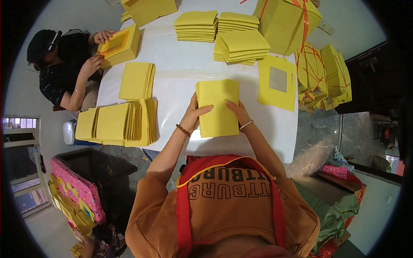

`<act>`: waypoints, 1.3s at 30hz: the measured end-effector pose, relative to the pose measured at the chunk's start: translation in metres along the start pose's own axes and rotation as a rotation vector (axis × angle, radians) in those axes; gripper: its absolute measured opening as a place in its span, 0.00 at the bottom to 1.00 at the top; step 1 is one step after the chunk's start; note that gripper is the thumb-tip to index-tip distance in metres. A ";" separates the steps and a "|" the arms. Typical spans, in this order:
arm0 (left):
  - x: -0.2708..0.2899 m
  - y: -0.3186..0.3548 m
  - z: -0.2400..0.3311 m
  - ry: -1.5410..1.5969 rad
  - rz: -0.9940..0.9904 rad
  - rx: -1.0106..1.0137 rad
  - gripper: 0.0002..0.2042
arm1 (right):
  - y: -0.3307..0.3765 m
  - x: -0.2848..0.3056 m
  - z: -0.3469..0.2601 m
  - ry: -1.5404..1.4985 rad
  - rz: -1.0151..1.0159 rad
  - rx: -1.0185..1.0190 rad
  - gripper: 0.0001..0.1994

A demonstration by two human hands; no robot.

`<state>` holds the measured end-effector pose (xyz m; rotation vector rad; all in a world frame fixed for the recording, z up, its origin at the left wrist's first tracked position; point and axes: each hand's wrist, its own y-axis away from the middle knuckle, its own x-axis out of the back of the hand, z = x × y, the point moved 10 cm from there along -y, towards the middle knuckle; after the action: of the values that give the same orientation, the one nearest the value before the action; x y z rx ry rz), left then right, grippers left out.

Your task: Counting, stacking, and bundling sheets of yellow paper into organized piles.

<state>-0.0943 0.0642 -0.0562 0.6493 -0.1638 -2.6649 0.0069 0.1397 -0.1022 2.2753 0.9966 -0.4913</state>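
Both forearms reach forward; left hand [192, 115], right hand [239, 112] grip yellow paper stack [218, 107] by sides.

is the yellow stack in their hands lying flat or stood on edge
Lying flat: the yellow stack shows its broad face upward on the white table, both hands on its sides.

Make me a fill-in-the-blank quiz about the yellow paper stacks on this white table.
1. Both hands, left hand and right hand, hold one stack of ____ paper sheets.
2. The stack rests on a ____ table.
3. The single yellow sheet to its right bears a ____ square in its middle.
4. The bundles at the table's right edge are tied with ____ string.

Missing words: yellow; white; silver; red
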 end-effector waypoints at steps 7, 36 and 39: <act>0.055 -0.026 0.002 0.319 0.156 0.041 0.25 | -0.038 -0.014 -0.002 0.132 -0.012 -0.145 0.29; 0.128 -0.138 0.015 0.193 1.301 0.152 0.44 | -0.106 0.157 -0.159 0.047 0.555 0.039 0.39; 0.127 -0.127 0.016 0.169 1.351 0.114 0.41 | -0.119 0.149 -0.160 0.106 0.568 -0.029 0.38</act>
<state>-0.2492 0.1303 -0.1207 0.5006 -0.4937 -1.3050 0.0286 0.3876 -0.1070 2.4351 0.3608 -0.1129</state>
